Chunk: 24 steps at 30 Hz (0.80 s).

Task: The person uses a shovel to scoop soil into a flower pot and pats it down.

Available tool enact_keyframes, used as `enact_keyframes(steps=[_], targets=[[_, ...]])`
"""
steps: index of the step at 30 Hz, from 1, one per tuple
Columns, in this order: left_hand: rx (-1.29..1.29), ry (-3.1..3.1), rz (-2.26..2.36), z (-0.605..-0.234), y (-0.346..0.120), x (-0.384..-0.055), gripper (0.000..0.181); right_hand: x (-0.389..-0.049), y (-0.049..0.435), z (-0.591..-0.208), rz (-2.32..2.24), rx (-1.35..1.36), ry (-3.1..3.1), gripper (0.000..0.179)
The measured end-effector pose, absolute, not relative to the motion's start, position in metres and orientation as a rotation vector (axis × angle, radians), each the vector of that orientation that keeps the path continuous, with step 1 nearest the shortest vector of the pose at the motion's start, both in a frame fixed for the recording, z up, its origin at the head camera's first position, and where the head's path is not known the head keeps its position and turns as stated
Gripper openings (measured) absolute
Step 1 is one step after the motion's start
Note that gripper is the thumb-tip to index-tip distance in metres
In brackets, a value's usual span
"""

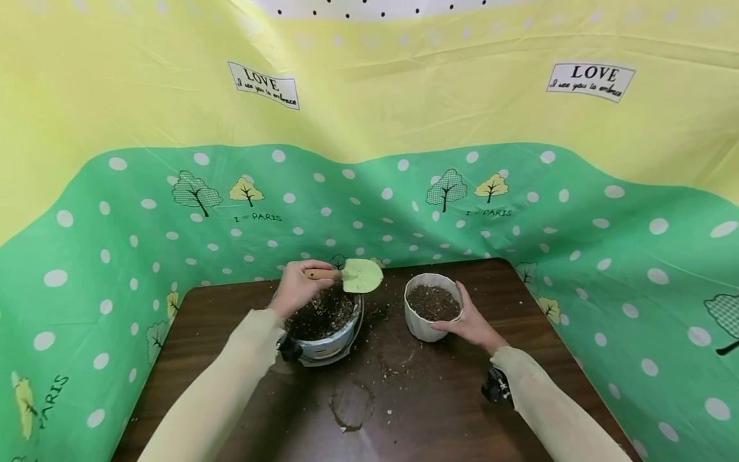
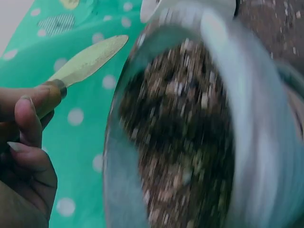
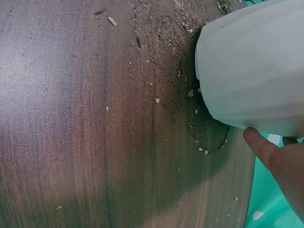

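Note:
My left hand (image 1: 298,287) grips the wooden handle (image 1: 322,274) of a small trowel with a pale green blade (image 1: 362,276). The trowel is above a light blue bucket (image 1: 328,348) filled with dark, chunky potting soil (image 1: 323,313). In the left wrist view, the trowel blade (image 2: 92,58) appears edge-on beside the bucket rim. To the right, a white pleated flower pot (image 1: 423,328) holds soil (image 1: 433,302) below its rim. My right hand (image 1: 473,321) holds this pot by its right side, thumb at the front. In the right wrist view one finger (image 3: 260,145) touches the pot wall.
Spilled soil crumbs (image 1: 398,369) lie on the dark wooden table (image 1: 439,410) between and in front of the containers. A ring of dirt (image 1: 352,405) marks the tabletop nearer me. A green and yellow patterned cloth (image 1: 358,192) hangs behind the table and along both sides.

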<state>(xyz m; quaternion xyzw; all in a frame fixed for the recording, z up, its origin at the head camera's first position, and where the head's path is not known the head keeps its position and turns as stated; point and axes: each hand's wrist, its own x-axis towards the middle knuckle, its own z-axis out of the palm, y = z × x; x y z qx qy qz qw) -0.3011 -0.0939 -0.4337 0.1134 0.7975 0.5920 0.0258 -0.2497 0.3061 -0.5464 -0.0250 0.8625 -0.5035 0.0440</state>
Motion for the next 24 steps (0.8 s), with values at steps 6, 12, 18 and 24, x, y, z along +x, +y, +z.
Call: enact_keyframes(steps=[6,12,18,24], targets=[[0.407,2.564,1.750,-0.418,-0.134,-0.304,0.027,-0.251,0.306,-0.548,-1.533,-0.067,2.637,0.128],[0.409,2.663,1.641,-0.407,-0.160,-0.305,0.026,-0.251,0.307,-0.551,-1.526,-0.053,2.635,0.128],[0.439,2.808,1.367,-0.392,-0.174,-0.302,0.024,-0.250,0.307,-0.551,-1.534,-0.058,2.627,0.128],[0.654,3.045,0.835,-0.368,-0.175,-0.299,0.020,-0.251,0.307,-0.551,-1.536,-0.067,2.636,0.127]])
